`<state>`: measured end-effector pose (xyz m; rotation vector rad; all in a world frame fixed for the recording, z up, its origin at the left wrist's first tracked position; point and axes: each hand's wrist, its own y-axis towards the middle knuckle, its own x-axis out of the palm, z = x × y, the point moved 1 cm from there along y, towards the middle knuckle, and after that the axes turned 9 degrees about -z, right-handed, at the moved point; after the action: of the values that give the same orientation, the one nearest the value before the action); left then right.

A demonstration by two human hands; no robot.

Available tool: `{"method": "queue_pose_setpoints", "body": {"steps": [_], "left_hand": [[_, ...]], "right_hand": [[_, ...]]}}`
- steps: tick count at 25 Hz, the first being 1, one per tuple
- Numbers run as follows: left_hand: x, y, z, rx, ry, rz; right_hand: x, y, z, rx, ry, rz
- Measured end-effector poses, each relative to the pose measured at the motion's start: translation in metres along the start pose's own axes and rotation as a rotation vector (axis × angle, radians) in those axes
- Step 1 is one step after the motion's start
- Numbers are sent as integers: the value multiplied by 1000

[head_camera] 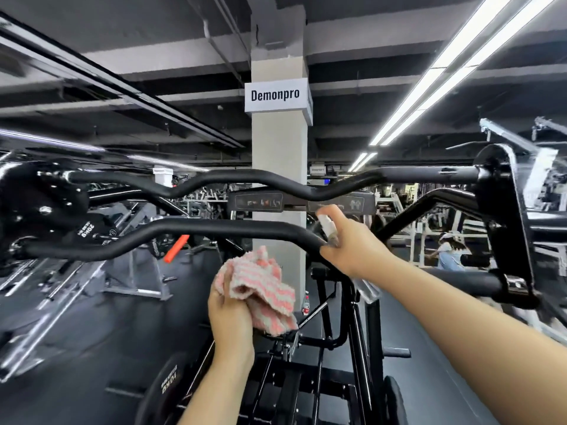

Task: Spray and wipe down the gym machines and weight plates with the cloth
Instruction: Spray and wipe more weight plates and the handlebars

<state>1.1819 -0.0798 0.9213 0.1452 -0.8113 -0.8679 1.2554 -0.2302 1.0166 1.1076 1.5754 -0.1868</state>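
At centre frame, the right hand (346, 243) grips a small clear spray bottle (327, 229), seemingly aimed at the machine's nearer black handlebar (171, 237). Just below, lower centre, the left hand (230, 314) clutches a bunched pink-and-white striped cloth (260, 286), apart from the bar.

Bright ceiling light strips (454, 65), wide-angle edge bending, motion-blurred sides
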Motion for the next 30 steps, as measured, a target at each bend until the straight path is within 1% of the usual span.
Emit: {"method": "queue_pose_setpoints", "body": {"steps": [2,7,10,13,16,18,21,24,26,28,30], "left_hand": [[4,-17,5,-1,22,17],[19,-62,9,-17,62,29],[31,-82,4,-31,89,-6],[49,-105,-3,-73,110,-41],[72,-123,-6,-113,132,-84],[83,-124,-9,-91,148,-135],[95,-114,-12,-23,208,-213],[97,-90,-6,36,203,-209],[95,-69,3,85,191,-199],[94,-45,12,134,187,-192],[98,-21,21,177,173,-191]], "right_hand": [[-4,-17,13,4,-53,-13],[-18,-68,47,22,-58,-57],[-24,-102,70,81,-86,-72],[-37,-130,92,154,-120,-11],[-54,-146,112,234,-117,118],[-66,-151,123,281,-104,146],[-77,-153,130,309,-122,118],[-71,-148,132,295,-190,103],[-69,-143,131,305,-192,116],[-68,-132,125,263,-147,104],[-62,-117,108,141,-83,24]]}}
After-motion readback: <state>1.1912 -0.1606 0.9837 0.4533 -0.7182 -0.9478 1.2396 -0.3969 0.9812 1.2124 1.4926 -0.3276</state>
